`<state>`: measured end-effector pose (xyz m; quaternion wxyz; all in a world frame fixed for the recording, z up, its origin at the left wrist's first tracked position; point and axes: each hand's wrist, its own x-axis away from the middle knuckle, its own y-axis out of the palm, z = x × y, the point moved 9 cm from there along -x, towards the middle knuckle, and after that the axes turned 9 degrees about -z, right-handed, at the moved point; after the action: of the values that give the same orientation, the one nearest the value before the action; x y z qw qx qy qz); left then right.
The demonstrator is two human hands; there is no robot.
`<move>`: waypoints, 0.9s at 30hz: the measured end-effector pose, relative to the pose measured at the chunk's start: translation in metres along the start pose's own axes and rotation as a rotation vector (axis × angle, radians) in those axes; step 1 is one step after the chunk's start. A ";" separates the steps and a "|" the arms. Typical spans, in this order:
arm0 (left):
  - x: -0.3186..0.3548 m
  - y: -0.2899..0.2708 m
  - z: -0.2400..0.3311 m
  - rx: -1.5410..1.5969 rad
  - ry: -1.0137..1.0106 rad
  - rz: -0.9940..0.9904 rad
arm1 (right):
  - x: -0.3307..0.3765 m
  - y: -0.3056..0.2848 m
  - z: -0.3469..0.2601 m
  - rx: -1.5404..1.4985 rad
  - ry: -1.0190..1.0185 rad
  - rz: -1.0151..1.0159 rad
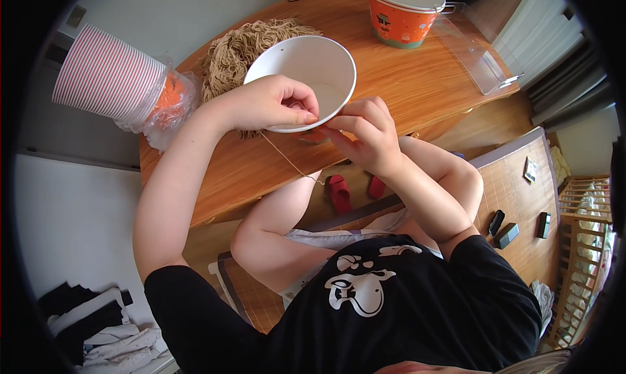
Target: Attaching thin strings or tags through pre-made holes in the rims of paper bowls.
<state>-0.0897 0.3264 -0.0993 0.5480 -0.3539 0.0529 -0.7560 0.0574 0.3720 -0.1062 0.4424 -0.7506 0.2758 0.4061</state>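
A white-lined paper bucket (310,64) is tipped toward me at the table's near edge. My left hand (277,103) reaches over its left side, with curled fingers inside the mouth and the thumb at the near rim. What those fingertips pinch is hidden. My right hand (368,133) grips the same rim from outside, thumb and forefinger closed on it. Behind the bucket lies a heap of tan twine (228,55). One strand of twine (287,158) runs below the bucket and hangs over the table edge.
A stack of nested paper buckets (107,74), partly in clear plastic, lies at the left. Orange buckets (401,19) stand at the far right, beside a clear plastic tray (479,55). The wooden table's (215,185) curved edge is above my knees. Red slippers (339,193) lie below.
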 end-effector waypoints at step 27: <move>0.004 -0.005 0.008 -0.112 -0.027 -0.032 | 0.001 0.005 -0.018 0.127 -0.075 0.008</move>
<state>-0.0891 0.3276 -0.0888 0.5158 -0.3951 0.0821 -0.7557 0.0606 0.3537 -0.1045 0.4974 -0.7041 0.2873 0.4176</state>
